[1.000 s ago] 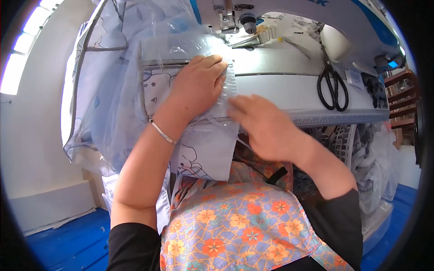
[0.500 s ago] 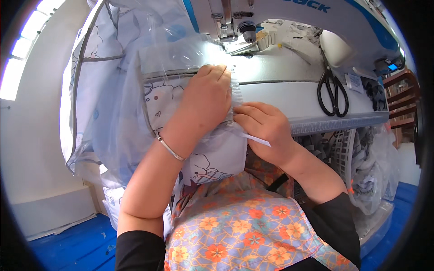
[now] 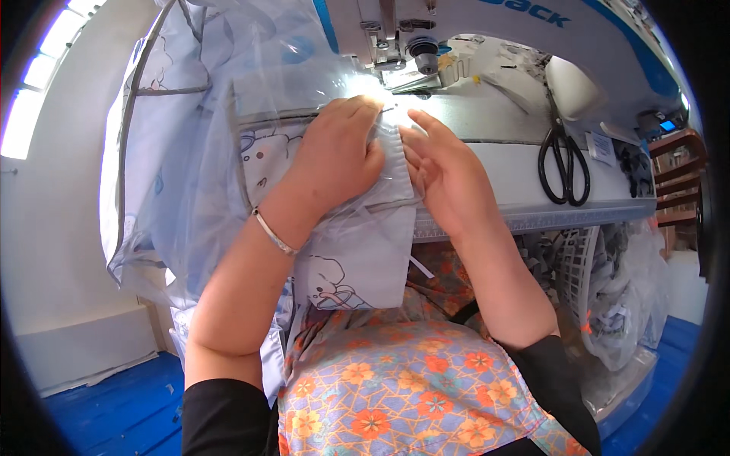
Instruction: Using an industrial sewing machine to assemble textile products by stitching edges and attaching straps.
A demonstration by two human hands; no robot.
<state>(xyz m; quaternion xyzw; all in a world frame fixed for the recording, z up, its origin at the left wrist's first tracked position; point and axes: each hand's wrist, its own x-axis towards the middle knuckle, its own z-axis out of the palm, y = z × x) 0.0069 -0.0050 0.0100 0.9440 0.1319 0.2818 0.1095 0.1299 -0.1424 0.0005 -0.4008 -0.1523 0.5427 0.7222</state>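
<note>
White fabric printed with cartoon animals [image 3: 356,262] and grey piping lies under the sewing machine head [image 3: 403,45], its lower end hanging toward my lap. Clear plastic sheeting covers part of it. My left hand [image 3: 338,148] is bent over the fabric close to the lit needle area, fingers together and pressing it down; glare hides the fingertips. At the fabric's gathered right edge is my right hand [image 3: 449,171], fingers apart and the palm turned toward the left. A narrow white strip [image 3: 421,267] hangs below the fabric's edge.
Black-handled scissors [image 3: 563,163] lie to the right on the machine bed, with a small white packet [image 3: 600,147] beside them. A ruler strip [image 3: 525,220] runs along the front edge. Below it stands a white plastic basket [image 3: 576,273] of grey scraps. Wooden chair slats [image 3: 677,175] show far right.
My right hand has moved up along the fabric edge toward the needle, its fingers spreading and letting go of the white strip, which now hangs lower. My left hand has shifted slightly left.
</note>
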